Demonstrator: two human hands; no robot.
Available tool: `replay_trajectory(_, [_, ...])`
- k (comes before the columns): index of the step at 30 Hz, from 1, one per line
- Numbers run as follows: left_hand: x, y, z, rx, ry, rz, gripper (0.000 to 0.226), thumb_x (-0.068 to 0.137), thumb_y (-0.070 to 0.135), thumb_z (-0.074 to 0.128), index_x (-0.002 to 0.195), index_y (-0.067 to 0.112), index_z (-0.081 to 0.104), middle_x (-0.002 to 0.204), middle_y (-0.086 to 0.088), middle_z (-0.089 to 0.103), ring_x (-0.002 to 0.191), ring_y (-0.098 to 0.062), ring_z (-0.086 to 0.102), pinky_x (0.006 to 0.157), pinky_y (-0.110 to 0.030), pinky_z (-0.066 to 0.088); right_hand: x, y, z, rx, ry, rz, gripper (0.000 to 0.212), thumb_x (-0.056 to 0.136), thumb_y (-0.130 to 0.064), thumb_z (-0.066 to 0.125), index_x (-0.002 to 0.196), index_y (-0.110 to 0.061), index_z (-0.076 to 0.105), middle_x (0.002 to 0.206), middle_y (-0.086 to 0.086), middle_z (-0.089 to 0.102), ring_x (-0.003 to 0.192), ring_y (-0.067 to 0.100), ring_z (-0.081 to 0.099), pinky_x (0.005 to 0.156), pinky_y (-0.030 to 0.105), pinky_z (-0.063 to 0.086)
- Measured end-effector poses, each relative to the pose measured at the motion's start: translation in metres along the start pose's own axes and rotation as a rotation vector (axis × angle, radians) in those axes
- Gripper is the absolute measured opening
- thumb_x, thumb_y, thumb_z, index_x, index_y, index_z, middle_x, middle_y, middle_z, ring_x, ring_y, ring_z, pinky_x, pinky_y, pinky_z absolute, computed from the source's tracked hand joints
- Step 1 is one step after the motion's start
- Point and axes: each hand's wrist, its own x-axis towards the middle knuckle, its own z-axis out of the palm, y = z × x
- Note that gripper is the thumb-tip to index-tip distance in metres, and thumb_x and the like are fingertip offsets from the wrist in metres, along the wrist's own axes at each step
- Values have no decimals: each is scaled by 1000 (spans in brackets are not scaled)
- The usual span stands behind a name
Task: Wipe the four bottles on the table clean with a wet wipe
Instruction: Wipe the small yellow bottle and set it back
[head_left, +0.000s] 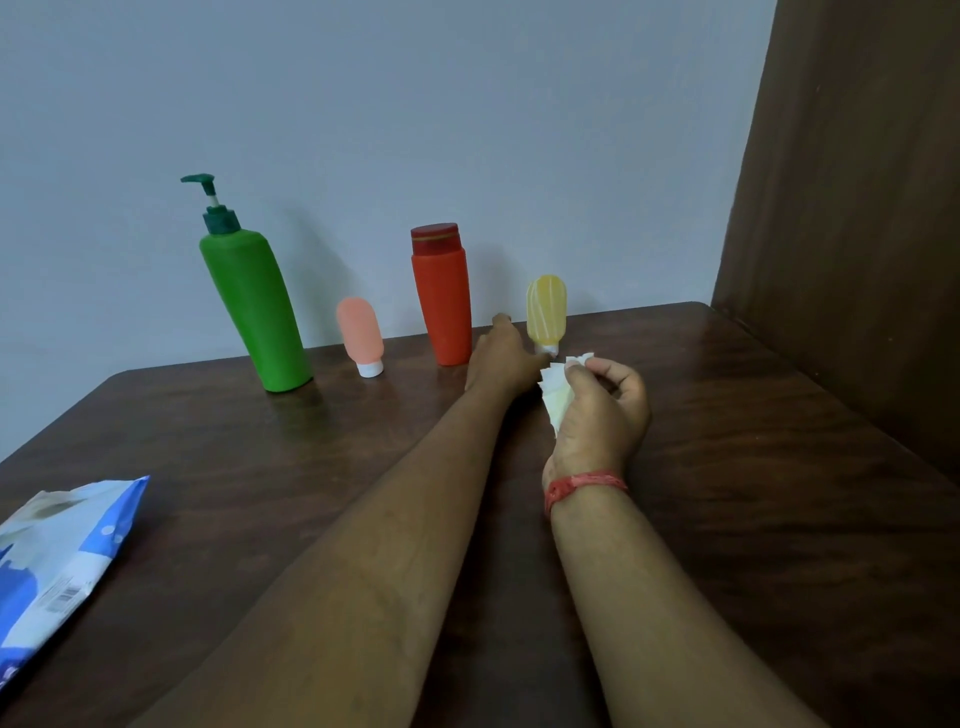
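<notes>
Four bottles stand in a row along the back of the dark wooden worktop (753, 467), close to the pale wall (467, 104). From the left: a tall green pump bottle (257, 312), a small pink tube (360, 335) standing on its white cap, a red bottle (444, 296) with a darker red cap, and a small yellow tube (546, 312), also upside down on its cap.

The person's left hand (501, 353) reaches out between the red bottle and the yellow tube, at the foot of the yellow tube; it seems to touch the cap end, though I cannot tell whether the fingers are curled round it or just resting there. The right hand (597, 410), with a red thread band (582, 486) at the wrist, pinches a crumpled white wet wipe (558, 387) between thumb and fingers, held up just in front of the yellow tube and beside the left hand.

At the near left edge of the worktop lies a blue and white wipes packet (57, 561), well apart from the bottles.
</notes>
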Motion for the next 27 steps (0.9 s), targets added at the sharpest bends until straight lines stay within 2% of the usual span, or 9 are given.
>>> replay_trajectory(3, [10,1,5,-1,-35,21,70,80,40,76,133,13,40,119,-7,67,112,-26,62,92,-47,53,3,2,1,26,8,17,21,82,10,68,85,-10,64,90,7,70,63,-4,67,53,10,49])
replay_trajectory(7, [24,-6,11,-9,-65,58,49,70,43,69,110,21,52,102,-1,67,97,-26,64,87,-48,54,5,3,0,56,-3,33,21,82,12,67,84,-8,63,86,5,69,61,-3,67,53,11,49])
replay_trajectory(10, [20,-8,7,-100,-83,98,41,71,37,71,107,21,57,95,2,68,92,-21,66,86,-49,55,5,3,0,50,-16,32,19,82,12,66,86,-7,63,83,4,68,59,-3,66,53,11,49])
replay_trajectory(14, [-6,-7,-8,-293,-185,163,40,85,22,78,121,15,62,110,0,72,104,-16,68,92,-36,56,5,5,1,39,-51,33,19,82,13,66,87,-5,64,80,1,68,63,1,67,56,14,50])
replay_trajectory(16, [-24,-10,-19,-363,-241,194,41,87,16,75,126,14,61,116,2,73,109,-11,68,98,-35,54,5,6,2,13,-75,31,20,82,11,66,85,-8,64,82,1,69,71,7,68,60,18,53])
replay_trajectory(19, [-58,-21,-40,-524,-277,179,45,88,8,72,130,12,59,122,1,72,115,-12,67,104,-37,51,1,5,4,2,-108,20,19,82,11,65,84,-8,63,84,5,69,71,8,67,59,19,53])
replay_trajectory(24, [-116,-47,-83,-706,-249,73,60,84,20,78,138,13,53,129,-2,69,122,-16,63,113,-43,44,-18,5,8,-71,-208,37,17,86,5,62,81,-10,67,85,9,70,74,16,68,63,27,55])
replay_trajectory(27, [-148,-62,-108,-746,-202,41,61,81,22,78,137,16,54,128,0,69,123,-16,63,114,-42,42,-39,9,12,-101,-349,104,21,86,3,55,83,-12,70,98,21,72,90,32,71,79,42,60])
